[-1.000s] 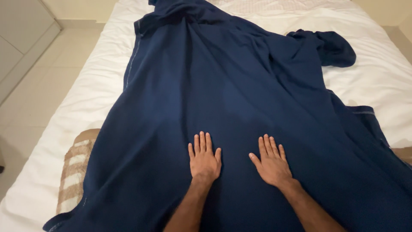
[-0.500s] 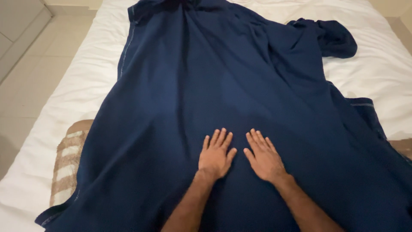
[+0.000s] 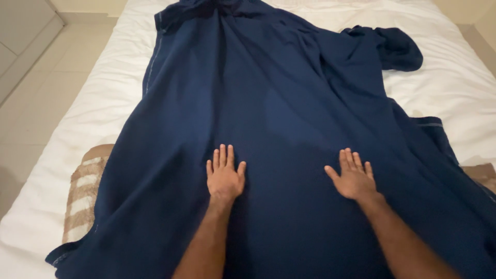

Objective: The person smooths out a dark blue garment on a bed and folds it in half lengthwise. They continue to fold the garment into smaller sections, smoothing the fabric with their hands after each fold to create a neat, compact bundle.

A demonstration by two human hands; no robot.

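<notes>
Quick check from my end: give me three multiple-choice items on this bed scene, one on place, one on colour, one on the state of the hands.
1. Where do both hands rest?
A. on the floor
B. on the cloth
C. on a pillow

2. What colour is the cloth?
A. red
B. white
C. navy blue

3. How are the hands?
A. flat, fingers open
B. clenched fists
C. pinching a corner

Answers:
B, the left hand and right hand lie on the cloth.
C, it is dark blue against the white bed sheet.
A, the palms lie down and nothing is gripped.

Soft, even indoor light; no glare; faint shadows in cloth folds; sharp focus, no blur.
</notes>
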